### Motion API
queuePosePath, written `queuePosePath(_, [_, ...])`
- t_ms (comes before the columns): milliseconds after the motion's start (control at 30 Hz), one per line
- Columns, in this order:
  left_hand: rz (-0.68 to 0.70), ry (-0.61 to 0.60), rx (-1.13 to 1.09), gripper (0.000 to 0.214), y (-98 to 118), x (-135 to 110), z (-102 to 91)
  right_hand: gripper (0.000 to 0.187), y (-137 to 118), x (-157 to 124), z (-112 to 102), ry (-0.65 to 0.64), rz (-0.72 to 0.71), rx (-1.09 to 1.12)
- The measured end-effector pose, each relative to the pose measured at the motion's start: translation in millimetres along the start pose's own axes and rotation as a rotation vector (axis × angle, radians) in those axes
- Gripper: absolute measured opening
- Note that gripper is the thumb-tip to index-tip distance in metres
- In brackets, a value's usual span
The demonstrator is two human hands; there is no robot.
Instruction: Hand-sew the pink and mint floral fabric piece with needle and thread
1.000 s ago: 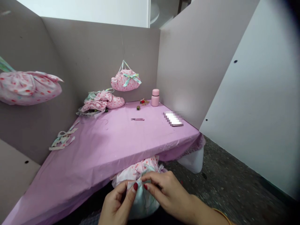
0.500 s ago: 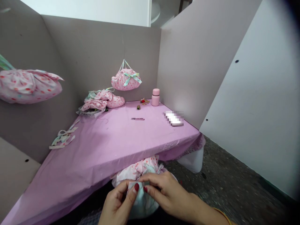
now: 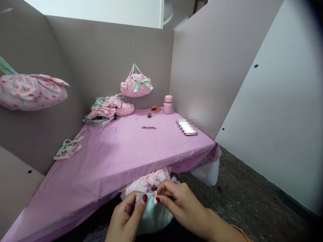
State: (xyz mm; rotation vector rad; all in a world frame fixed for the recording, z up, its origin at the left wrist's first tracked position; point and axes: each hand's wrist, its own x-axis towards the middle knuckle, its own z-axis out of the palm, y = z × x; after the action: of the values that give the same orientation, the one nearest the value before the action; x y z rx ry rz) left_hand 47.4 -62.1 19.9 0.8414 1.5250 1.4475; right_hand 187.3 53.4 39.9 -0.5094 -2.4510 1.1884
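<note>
My left hand [image 3: 131,211] pinches the edge of a pale green and white cloth [image 3: 153,215] between thumb and forefinger, low in the view, in front of the table edge. Just to its right, my right hand [image 3: 180,203] is closed in a pinch at the gathered top of the same cloth. Whatever sits between its fingertips is too small to make out. Behind both hands lies more bunched fabric [image 3: 156,178], pink and white with red dots, below the table's front edge.
On the pink-covered table [image 3: 121,148] lie thread snips [image 3: 148,127], a thread spool [image 3: 149,115], a phone-like blurred object [image 3: 187,127], fabric strips [image 3: 68,148] and piled dotted pouches [image 3: 108,107]. A pink bottle [image 3: 168,105] stands behind. Dotted bundles [image 3: 136,85] hang by the grey partitions [image 3: 101,50].
My right hand has shifted slightly up and right, its fingertips drawing a little apart from my left thumb. My left hand still pinches the cloth.
</note>
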Motion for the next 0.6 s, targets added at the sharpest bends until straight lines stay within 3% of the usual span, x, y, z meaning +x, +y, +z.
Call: queuePosePath(600, [-0.065,-0.059,-0.172,0.029,6.1,-1.1,3.7,0.019,-0.4,1.8,0.3,-0.027,-0.056,0.133])
